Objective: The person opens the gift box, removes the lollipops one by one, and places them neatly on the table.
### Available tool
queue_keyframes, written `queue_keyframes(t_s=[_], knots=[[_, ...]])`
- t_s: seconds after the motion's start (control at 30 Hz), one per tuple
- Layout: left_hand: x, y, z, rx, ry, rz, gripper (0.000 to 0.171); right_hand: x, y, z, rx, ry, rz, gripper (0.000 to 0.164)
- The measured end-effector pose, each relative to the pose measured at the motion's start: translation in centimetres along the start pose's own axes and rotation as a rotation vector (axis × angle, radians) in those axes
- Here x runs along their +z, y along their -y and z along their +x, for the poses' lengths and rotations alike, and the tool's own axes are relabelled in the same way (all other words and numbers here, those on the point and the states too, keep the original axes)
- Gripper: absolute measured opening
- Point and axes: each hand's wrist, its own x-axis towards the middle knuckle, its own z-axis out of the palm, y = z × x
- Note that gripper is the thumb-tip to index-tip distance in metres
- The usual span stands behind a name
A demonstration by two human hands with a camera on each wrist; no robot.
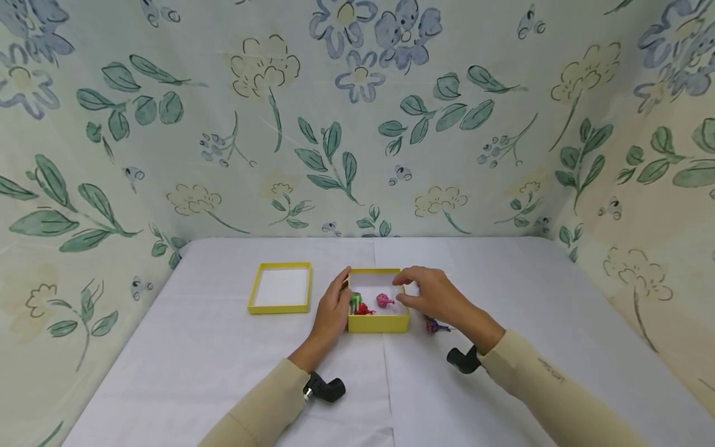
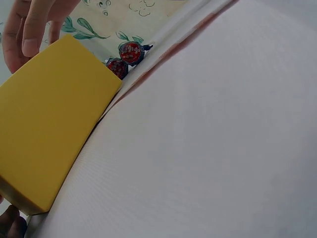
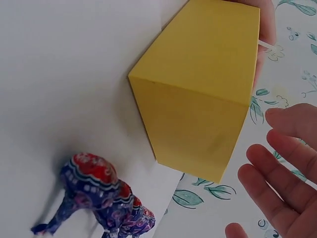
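My left hand (image 1: 333, 307) lies along the left wall of an open yellow box (image 1: 378, 323), its fingers stretched against that side. Inside the box are a green-wrapped lollipop (image 1: 355, 300), a red one (image 1: 364, 309) and a pink one (image 1: 385, 300). My right hand (image 1: 432, 293) hovers at the box's right rim, thumb and fingers spread apart with nothing between them. In the right wrist view its fingers (image 3: 270, 168) are loosely bent beside the rim. Blue-and-red lollipops (image 3: 94, 181) lie on the table just right of the box, partly under the right hand in the head view.
A shallow yellow lid (image 1: 279, 308) with a white inside lies on the table left of the box. White cloth (image 1: 184, 366) covers the table. Floral fabric (image 1: 357, 155) stands behind and on both sides.
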Motion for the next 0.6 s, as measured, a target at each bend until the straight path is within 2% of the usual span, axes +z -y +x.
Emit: queue_keyframes(t_s=[0.3, 0.6], knots=[[0.0, 0.1, -0.1, -0.001, 0.007, 0.007, 0.048, 1.4, 0.2, 1.2, 0.027, 0.046, -0.027, 0.031], [0.0, 0.0, 0.1, 0.007, 0.011, -0.002, 0.048, 2.8, 0.2, 2.4, 0.045, 0.081, -0.100, 0.029]])
